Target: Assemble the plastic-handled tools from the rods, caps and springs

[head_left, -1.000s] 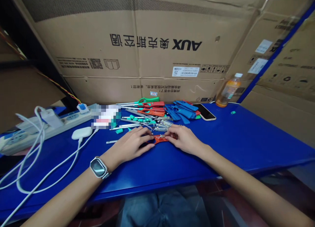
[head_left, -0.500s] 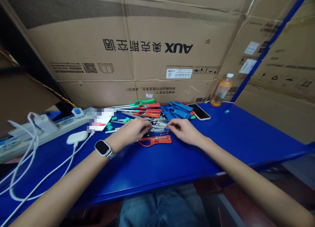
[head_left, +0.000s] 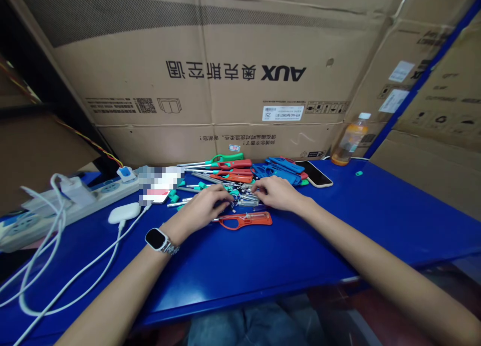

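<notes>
My left hand point(head_left: 208, 206) rests at the left side of a heap of small clear tubes and thin wires point(head_left: 246, 198). Its fingers are curled, and anything between the tips is too small to make out. From the right, my right hand point(head_left: 278, 193) reaches over the same heap with bent fingers; what its tips pinch is hidden. Just in front of both hands lies an orange lighter casing half point(head_left: 246, 220), open side up, with a clear tube inside. Behind the heap are red lighters point(head_left: 235, 164), a green-handled lighter point(head_left: 231, 157) and blue casing pieces point(head_left: 281, 169).
A phone point(head_left: 315, 174) lies right of the blue pieces, with an orange drink bottle point(head_left: 349, 139) beyond. At left are a power strip point(head_left: 108, 188), white cables point(head_left: 93, 263) and a white charging case point(head_left: 124, 213). Cardboard point(head_left: 240, 95) walls the back of the blue table point(head_left: 240, 266).
The camera view has shifted, so the scene sits farther right. My right hand has moved left and farther over the heap. My left hand has drawn back slightly toward the near left.
</notes>
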Motion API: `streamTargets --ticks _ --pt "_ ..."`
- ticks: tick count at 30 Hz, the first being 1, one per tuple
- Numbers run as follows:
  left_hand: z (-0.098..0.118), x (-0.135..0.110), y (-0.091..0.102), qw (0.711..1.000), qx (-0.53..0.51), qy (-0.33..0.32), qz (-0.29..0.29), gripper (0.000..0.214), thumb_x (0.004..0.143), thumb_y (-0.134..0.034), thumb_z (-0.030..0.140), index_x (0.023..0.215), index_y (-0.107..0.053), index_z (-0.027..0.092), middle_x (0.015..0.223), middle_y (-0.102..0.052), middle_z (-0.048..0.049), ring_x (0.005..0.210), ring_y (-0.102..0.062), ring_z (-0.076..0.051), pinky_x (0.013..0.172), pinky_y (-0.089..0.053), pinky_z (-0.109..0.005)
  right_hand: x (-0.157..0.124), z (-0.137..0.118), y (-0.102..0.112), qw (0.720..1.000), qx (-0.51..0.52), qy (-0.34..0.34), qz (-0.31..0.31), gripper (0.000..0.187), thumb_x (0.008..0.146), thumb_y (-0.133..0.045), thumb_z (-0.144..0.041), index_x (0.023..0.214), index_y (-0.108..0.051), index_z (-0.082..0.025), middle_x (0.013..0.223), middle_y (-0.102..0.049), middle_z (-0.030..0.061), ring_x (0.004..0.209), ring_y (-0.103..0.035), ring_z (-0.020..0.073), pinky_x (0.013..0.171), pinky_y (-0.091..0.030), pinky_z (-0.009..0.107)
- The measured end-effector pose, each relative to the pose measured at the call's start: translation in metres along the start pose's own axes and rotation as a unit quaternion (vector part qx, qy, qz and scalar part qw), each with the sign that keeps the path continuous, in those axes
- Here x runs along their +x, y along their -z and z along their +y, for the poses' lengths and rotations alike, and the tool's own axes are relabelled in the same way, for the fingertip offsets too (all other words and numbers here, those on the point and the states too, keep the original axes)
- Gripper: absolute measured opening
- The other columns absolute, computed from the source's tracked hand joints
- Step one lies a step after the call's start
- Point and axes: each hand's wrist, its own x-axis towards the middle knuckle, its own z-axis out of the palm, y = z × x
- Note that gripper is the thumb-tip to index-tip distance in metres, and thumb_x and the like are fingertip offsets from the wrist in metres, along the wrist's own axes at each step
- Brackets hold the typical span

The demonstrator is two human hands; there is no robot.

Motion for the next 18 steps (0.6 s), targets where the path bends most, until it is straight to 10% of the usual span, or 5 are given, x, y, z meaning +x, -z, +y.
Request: streamTargets --ticks 18 --pt "0.005 0.002 -0.003 0.997 -0.048 0.012 -0.060 0.019 0.090 -0.055 0.019 0.100 -0.072 0.019 0.099 -0.066 -0.0066 0.087 -0.064 -0.020 0.079 -0.050 -0.032 -0.007 0.024 -0.011 0.994 0.112 0.000 0.005 0.012 0.084 -0.060 -0.023 0.087 -0.071 -0.020 0.067 -0.066 -0.0023 0.062 -0.056 0.0116 0.057 -0.031 0.024"
